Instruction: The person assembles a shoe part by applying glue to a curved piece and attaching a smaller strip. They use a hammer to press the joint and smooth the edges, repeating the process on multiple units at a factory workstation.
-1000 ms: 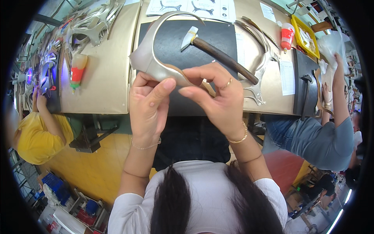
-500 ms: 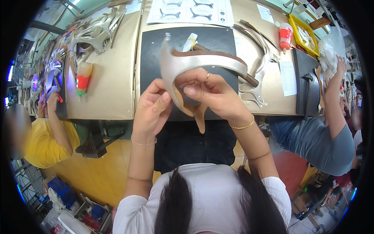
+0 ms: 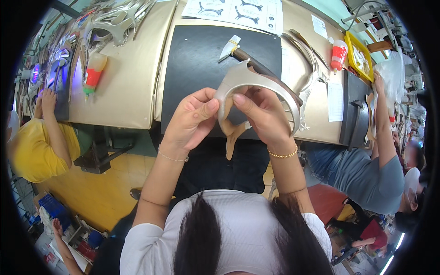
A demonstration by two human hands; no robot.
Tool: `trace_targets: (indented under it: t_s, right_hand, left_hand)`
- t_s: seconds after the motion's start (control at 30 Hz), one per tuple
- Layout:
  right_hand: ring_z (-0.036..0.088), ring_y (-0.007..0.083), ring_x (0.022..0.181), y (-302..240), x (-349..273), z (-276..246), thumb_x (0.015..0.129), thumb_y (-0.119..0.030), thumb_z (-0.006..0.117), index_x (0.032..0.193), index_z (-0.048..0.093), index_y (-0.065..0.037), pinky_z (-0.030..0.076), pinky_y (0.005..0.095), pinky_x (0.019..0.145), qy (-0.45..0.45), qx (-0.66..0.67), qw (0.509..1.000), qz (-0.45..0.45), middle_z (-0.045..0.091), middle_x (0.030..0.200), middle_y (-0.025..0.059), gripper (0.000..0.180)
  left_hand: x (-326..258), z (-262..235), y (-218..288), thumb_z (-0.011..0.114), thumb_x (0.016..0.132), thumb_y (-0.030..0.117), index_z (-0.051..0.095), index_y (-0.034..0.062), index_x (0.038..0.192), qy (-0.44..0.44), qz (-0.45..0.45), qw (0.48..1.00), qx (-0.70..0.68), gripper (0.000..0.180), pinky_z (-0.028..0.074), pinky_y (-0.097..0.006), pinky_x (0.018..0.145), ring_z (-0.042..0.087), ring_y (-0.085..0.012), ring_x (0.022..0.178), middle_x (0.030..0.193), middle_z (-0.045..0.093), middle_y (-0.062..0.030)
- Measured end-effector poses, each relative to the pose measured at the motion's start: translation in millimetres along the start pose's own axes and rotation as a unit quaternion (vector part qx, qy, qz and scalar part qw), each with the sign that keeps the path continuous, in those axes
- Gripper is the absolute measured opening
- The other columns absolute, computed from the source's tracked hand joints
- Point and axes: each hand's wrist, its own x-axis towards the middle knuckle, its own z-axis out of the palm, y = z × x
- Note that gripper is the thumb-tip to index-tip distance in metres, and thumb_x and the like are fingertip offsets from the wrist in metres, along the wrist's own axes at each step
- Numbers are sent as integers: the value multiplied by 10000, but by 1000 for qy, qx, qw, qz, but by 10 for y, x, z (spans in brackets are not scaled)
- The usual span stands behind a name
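Between my two hands, above the front edge of the bench, is a silver leather shoe upper piece [image 3: 263, 81] with a tan underside, bent into a curved band. My left hand [image 3: 192, 118] pinches its left edge between thumb and fingers. My right hand [image 3: 266, 114] grips it from inside the curve, thumb pressed to the tan side and fingers partly hidden behind. A narrow tan tongue of the piece hangs down between my wrists. Just beyond it, a hammer [image 3: 229, 48] with a dark wooden handle lies on a black mat [image 3: 197, 59].
A sheet of drawings [image 3: 250, 17] lies behind the mat. Red-labelled glue bottles stand left [image 3: 94, 73] and right [image 3: 339, 55], beside a yellow tray [image 3: 358, 57]. More silver pieces [image 3: 120, 25] are piled at far left. People work on both sides.
The silver piece has turned and lowered, its band now curving down to the right, and the hammer shows more fully. My view has shifted slightly. Both hands keep their hold.
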Motion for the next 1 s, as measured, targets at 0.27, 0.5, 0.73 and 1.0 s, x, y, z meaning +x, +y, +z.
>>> trace_targets:
  t_s: [0.27, 0.5, 0.73, 1.0]
  right_hand:
    - [592, 125, 981, 12, -3, -12, 978, -214, 667, 1056, 579, -16, 470, 303, 929, 1, -29, 999, -30, 632, 1013, 51, 231]
    - [585, 113, 983, 33, 13, 45, 979, -242, 669, 1080, 590, -19, 464, 295, 923, 16, -12, 999, -27, 632, 1026, 43, 258]
    - [577, 107, 993, 71, 56, 64, 984, -258, 659, 1109, 584, 2, 458, 289, 924, 43, -1, 999, -13, 616, 1067, 34, 298]
    - [563, 89, 951, 174, 70, 119, 1010, -171, 606, 1139, 520, -17, 468, 264, 860, 56, -31, 994, -86, 571, 1012, 13, 218]
  left_hand:
    - [-30, 81, -34, 688, 958, 185, 648, 33, 1047, 38, 11, 998, -42, 181, 471, -275, 870, 608, -106, 914, 990, 689, -39]
    - [-15, 99, -16, 713, 930, 108, 643, 43, 1011, 32, 23, 998, -52, 125, 482, -284, 873, 613, -115, 910, 969, 692, -45]
    - [24, 85, -59, 711, 925, 80, 630, 58, 1017, 28, 46, 997, -58, 124, 481, -281, 870, 621, -117, 925, 983, 694, -48]
    - [42, 90, -97, 708, 934, 125, 619, 79, 1045, 54, 54, 997, -26, 150, 462, -289, 889, 603, -117, 936, 999, 676, -28]
